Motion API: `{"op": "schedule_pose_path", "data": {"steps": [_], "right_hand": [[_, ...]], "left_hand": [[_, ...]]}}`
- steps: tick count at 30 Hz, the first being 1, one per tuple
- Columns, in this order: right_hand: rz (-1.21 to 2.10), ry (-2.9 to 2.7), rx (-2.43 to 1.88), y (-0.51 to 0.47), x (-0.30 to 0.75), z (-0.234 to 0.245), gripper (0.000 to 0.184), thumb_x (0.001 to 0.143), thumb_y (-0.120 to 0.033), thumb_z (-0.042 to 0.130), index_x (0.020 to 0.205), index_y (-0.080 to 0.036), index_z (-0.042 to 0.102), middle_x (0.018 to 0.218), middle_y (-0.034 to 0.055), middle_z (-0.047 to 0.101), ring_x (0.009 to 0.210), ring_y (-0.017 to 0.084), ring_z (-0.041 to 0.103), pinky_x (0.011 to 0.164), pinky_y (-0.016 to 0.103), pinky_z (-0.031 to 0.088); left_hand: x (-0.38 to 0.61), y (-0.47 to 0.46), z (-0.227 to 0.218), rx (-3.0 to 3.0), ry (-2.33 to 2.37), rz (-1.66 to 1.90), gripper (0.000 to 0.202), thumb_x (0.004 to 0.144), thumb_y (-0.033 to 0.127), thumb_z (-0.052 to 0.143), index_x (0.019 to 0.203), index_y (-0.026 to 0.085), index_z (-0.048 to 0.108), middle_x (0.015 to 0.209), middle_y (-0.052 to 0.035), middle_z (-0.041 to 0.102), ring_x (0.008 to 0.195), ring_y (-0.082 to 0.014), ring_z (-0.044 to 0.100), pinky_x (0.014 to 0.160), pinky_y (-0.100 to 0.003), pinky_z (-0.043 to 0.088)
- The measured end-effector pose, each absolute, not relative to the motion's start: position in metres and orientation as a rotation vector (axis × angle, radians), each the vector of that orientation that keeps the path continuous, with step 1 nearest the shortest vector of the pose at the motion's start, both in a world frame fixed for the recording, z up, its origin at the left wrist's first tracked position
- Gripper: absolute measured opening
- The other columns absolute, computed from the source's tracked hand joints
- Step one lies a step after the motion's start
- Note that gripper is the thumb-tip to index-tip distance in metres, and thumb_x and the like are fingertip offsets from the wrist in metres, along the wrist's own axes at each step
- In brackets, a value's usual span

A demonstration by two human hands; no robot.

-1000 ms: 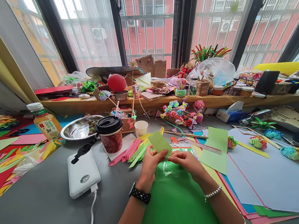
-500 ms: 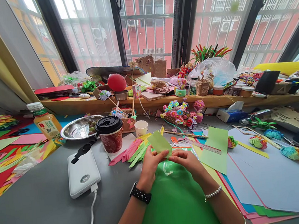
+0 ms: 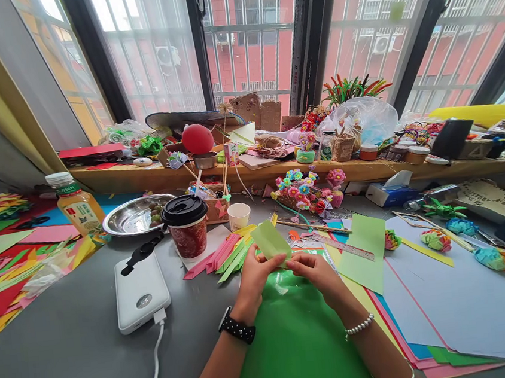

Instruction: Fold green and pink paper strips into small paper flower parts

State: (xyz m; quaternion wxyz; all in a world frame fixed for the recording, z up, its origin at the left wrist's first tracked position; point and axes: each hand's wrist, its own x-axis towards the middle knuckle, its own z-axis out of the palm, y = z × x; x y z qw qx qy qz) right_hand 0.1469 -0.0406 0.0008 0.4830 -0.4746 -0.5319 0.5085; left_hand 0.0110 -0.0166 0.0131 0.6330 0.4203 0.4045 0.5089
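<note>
A small piece of light green paper (image 3: 270, 240) is held up between both hands above a shiny green sheet (image 3: 301, 334). My left hand (image 3: 258, 275) pinches its lower left part, thumb in front. My right hand (image 3: 311, 268) grips the lower right corner with thumb and fingertips. Some of the fingers are hidden behind the paper. To the left of the hands lie folded pink strips (image 3: 214, 256) and folded green strips (image 3: 235, 258). Right of them are a larger light green sheet (image 3: 364, 255) and a ruler (image 3: 346, 247).
A lidded coffee cup (image 3: 186, 229), a white paper cup (image 3: 239, 216) and a steel plate (image 3: 123, 219) stand behind and left. A white power bank (image 3: 141, 291) with a cable lies at left. Stacked paper sheets (image 3: 476, 298) and paper flowers (image 3: 436, 240) lie at right.
The small green paper has shifted very slightly to the right in my fingers. Both hands keep almost the same place and grip.
</note>
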Motion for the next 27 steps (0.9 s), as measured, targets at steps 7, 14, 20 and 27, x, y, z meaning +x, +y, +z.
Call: {"op": "schedule_pose_path", "data": {"steps": [7,14,20,27], "right_hand": [[1.216,-1.354,-1.143,-0.0405,0.1475,0.0036,0.025,0.063,-0.041,0.064,0.057,-0.018,0.058,0.073,0.0005,0.060,0.072,0.016,0.054,0.062,0.025,0.038],[1.247,-1.402,-1.050,-0.0421,0.1496,0.0076,0.021,0.064,-0.039,0.064,0.059,-0.019,0.059,0.093,0.0020,0.061,0.088,0.019,0.054,0.075,0.028,0.039],[1.258,-1.406,-1.138,-0.0427,0.1544,0.0067,0.019,0.059,-0.037,0.070,0.063,-0.019,0.064,0.098,0.0050,0.060,0.101,0.022,0.049,0.086,0.031,0.033],[1.190,-1.296,-1.176,-0.0394,0.1561,0.0037,0.027,0.061,-0.043,0.066,0.065,-0.018,0.060,0.069,0.0002,0.058,0.070,0.015,0.053,0.064,0.025,0.039]], "left_hand": [[0.0127,-0.0176,0.0111,0.940,0.945,1.173,0.049,0.053,0.016,0.074,0.093,0.014,0.046,0.071,-0.0043,0.068,0.064,-0.0184,0.064,0.060,-0.027,0.052],[0.0112,-0.0176,0.0142,0.900,0.931,1.153,0.049,0.052,0.015,0.075,0.093,0.014,0.047,0.071,-0.0048,0.067,0.063,-0.0186,0.064,0.059,-0.027,0.051],[0.0084,-0.0161,0.0166,0.890,0.957,1.187,0.048,0.052,0.017,0.074,0.092,0.013,0.048,0.071,-0.0052,0.066,0.062,-0.0169,0.063,0.059,-0.026,0.050],[0.0102,-0.0159,0.0137,0.987,0.924,1.086,0.057,0.048,0.022,0.077,0.095,0.013,0.047,0.067,-0.0040,0.066,0.060,-0.0185,0.063,0.057,-0.027,0.049]]}}
